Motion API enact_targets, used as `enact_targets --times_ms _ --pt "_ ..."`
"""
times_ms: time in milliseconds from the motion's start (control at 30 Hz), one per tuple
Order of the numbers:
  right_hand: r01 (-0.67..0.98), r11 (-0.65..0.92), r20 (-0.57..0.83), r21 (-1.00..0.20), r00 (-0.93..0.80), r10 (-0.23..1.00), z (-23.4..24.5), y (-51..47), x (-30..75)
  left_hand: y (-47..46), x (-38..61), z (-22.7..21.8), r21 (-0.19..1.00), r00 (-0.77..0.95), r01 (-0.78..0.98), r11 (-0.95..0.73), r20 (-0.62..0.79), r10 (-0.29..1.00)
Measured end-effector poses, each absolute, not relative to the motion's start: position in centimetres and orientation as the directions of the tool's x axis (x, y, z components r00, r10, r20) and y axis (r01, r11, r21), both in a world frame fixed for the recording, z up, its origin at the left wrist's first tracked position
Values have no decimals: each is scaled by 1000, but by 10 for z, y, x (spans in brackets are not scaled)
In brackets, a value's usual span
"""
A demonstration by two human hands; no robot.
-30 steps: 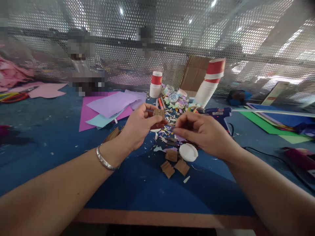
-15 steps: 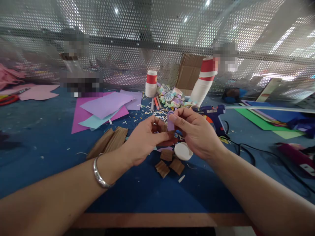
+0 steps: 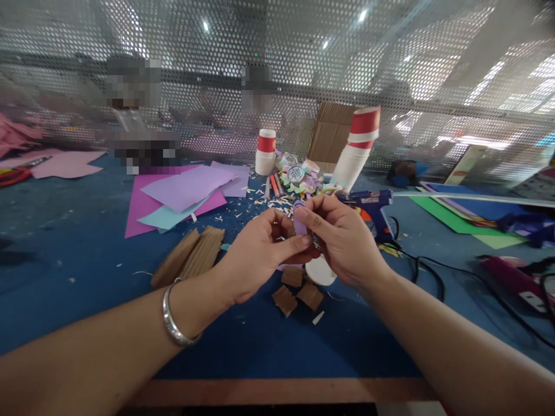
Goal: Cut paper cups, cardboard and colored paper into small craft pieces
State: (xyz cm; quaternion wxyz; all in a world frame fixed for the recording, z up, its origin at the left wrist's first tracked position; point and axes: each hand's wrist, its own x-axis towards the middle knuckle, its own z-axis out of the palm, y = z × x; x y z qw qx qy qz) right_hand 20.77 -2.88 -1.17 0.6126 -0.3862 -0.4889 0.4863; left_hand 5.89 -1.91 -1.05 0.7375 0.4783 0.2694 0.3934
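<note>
A small strip of purple paper (image 3: 300, 222) is pinched between my two hands above the middle of the table. My left hand (image 3: 264, 245) grips its lower end with thumb and fingers, a silver bangle at the wrist. At its upper end, my right hand (image 3: 347, 237) presses it between thumb and index finger. Fingers hide much of the strip and whatever lies behind it. Just below are several small cardboard squares (image 3: 310, 296) and a white round disc (image 3: 319, 271), partly covered by my right hand.
Purple and blue paper sheets (image 3: 182, 188) and cardboard strips (image 3: 202, 254) lie left. Stacked paper cups (image 3: 353, 159), a decorated paper piece (image 3: 299, 173) and scraps sit behind my hands. A blue glue gun (image 3: 379, 211) with a black cable (image 3: 427, 257) is right. Perforated metal mesh (image 3: 208, 98) stands behind.
My left hand has shifted slightly right and its thumb now presses on the strip's lower end. The hands are closer together. The view has tilted slightly.
</note>
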Motion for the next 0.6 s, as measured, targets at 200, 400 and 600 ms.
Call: enact_targets --times_ms 200,400,600 --pt "-198 245 237 -949 65 969 -13 -29 209 -20 58 -9 935 543 -287 208 -21 840" --pt "-146 266 259 -953 62 964 -10 -31 210 -20 56 -7 962 516 -212 172 -39 856" --pt "-83 266 265 -960 30 964 -8 -32 217 -19 55 -4 974 497 -173 145 -41 867"
